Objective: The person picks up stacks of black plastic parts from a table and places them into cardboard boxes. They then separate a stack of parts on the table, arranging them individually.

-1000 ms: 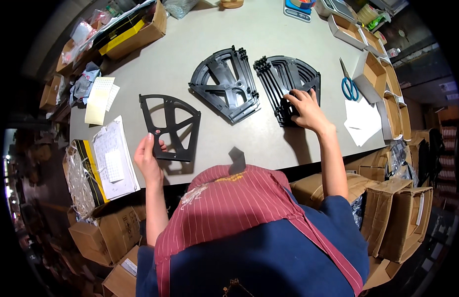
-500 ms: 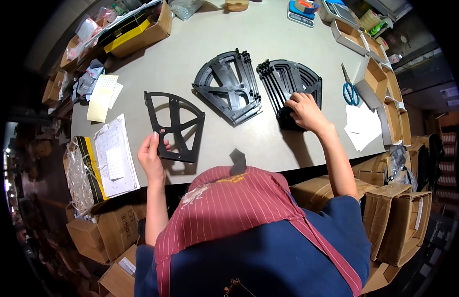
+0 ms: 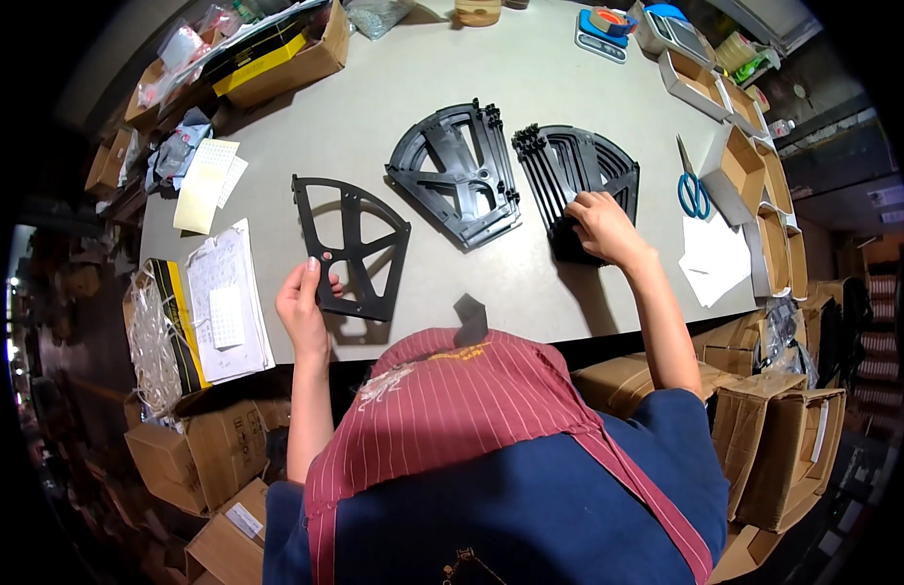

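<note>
Between its thumb and fingers, my left hand (image 3: 306, 304) grips a black fan-shaped plastic frame (image 3: 350, 255) by its lower left edge, held a little above the table. On the right, the curled fingers of my right hand (image 3: 602, 228) are at the lower part of a stack of similar black fan-shaped frames (image 3: 593, 156). Whether the fingers pinch one frame or rest on the stack I cannot tell. In the middle lies a second stack of fan-shaped frames (image 3: 456, 175), touched by neither hand.
Blue-handled scissors (image 3: 694, 195) and white paper sheets (image 3: 717, 261) lie at the right, beside open cardboard trays (image 3: 736, 174). Written sheets (image 3: 232, 302) lie at the left edge. A cardboard box (image 3: 294, 68) stands far left, a blue scale (image 3: 602, 45) far right.
The view has shifted slightly, so the table's contents sit a little differently in the picture. My left hand still holds the frame; my right hand stays at the right stack.
</note>
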Demonstrator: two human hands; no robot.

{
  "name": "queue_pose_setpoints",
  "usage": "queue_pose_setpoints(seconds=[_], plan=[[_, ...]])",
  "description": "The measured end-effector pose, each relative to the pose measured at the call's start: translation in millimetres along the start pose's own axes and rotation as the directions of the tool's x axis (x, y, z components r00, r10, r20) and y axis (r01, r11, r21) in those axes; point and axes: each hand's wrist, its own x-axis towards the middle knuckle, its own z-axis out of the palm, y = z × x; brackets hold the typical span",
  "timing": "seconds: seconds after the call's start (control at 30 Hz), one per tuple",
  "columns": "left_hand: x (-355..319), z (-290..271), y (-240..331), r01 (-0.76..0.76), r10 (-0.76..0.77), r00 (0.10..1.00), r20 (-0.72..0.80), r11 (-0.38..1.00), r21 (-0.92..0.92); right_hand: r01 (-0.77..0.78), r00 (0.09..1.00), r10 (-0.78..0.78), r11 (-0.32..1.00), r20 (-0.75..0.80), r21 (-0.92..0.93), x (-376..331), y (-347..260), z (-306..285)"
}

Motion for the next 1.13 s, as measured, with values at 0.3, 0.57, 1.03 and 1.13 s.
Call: queue_pose_setpoints(seconds=[0.3, 0.57, 1.03, 1.13], plan=[[-4, 4, 8, 0.008, -0.009, 1.000, 0.013, 1.000, 0.020, -0.033, 0.998, 0.036, 0.998, 0.047, -0.060, 6, -3, 4], [-34, 75, 48, -0.206, 0.127, 0.949, 0.287, 0.942, 0.265, -0.063, 0.991, 0.127, 0.663, -0.030, 0.746, 63, -94, -29], [-10, 11, 7, -0.413, 0.351, 0.909, 0.223, 0.704, 0.578, -0.504, 0.855, 0.491, 0.708, 0.168, 0.496, 167, -53, 51], [-11, -37, -21, -0.279, 0.247, 0.959, 0.136, 0.762, 0.584, -0.503, 0.852, 0.518, 0.850, -0.075, 0.154, 162, -69, 54]])
